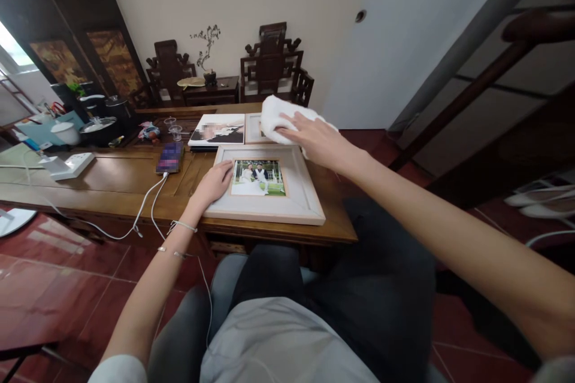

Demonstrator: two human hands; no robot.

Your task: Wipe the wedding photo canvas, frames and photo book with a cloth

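Observation:
A white picture frame [305,191] with a wide pale mat lies flat near the table's right end, around a photo [258,177] of two people outdoors. My left hand [214,182] rests on the frame's left side, fingers stretched flat toward the photo. Over the frame's far right corner, my right hand [317,136] grips a folded white cloth [278,114], thumb and fingers closed on it. Whether the cloth touches the frame is hidden. Behind lie a photo panel [218,130] and a smaller frame [252,128], partly covered by the cloth.
On the wooden table [121,167], a phone [169,157] with a white cable lies left of the frame. Farther left are a power strip [74,166], clear cups [175,131] and a tea tray with pots. Dark carved chairs [272,66] stand by the wall.

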